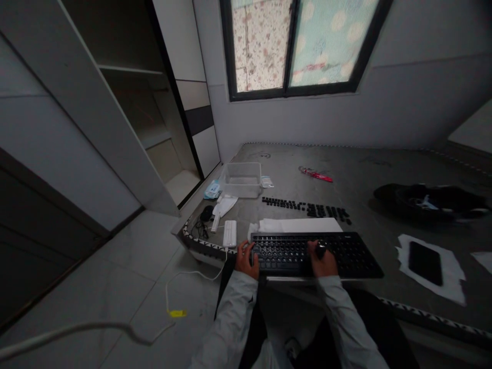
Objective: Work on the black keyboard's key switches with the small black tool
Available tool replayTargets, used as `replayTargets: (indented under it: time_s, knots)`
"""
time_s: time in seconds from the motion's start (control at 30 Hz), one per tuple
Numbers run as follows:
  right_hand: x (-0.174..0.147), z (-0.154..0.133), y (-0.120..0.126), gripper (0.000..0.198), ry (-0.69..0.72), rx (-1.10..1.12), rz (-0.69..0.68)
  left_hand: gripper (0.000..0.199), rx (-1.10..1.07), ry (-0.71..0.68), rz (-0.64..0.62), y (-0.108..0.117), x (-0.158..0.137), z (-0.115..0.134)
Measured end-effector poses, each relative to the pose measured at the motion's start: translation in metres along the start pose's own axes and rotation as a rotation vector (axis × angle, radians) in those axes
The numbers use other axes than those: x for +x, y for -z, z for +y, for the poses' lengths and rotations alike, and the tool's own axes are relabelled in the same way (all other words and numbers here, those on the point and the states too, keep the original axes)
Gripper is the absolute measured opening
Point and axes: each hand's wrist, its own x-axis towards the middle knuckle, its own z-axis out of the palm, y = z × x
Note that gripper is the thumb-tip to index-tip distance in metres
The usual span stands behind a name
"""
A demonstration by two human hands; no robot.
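Observation:
A black keyboard (pixel 348 253) lies at the near edge of a grey mattress (pixel 357 179). My left hand (pixel 245 259) grips the keyboard's left end. My right hand (pixel 322 260) rests on the keys near the middle and holds a small dark object (pixel 320 250), which I cannot make out. Rows of loose black keycaps (pixel 307 207) lie on the mattress just beyond a white sheet (pixel 300 225) behind the keyboard.
A clear plastic box (pixel 241 179) stands at the far left, with a white power strip (pixel 229 233), cables and small packets near it. A red item (pixel 315 175) lies farther back. At right lie a black phone (pixel 425 262) on white paper and dark clothing (pixel 430 201). An open wardrobe (pixel 126 102) stands left.

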Motion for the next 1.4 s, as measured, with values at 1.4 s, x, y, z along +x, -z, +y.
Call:
replayTargets:
  time_s: [1.4]
  knots:
    - [0.013, -0.058, -0.171, 0.052, -0.312, 1.003, -0.469, 0.041, -0.169, 0.155, -0.05, -0.007, -0.003, -0.005]
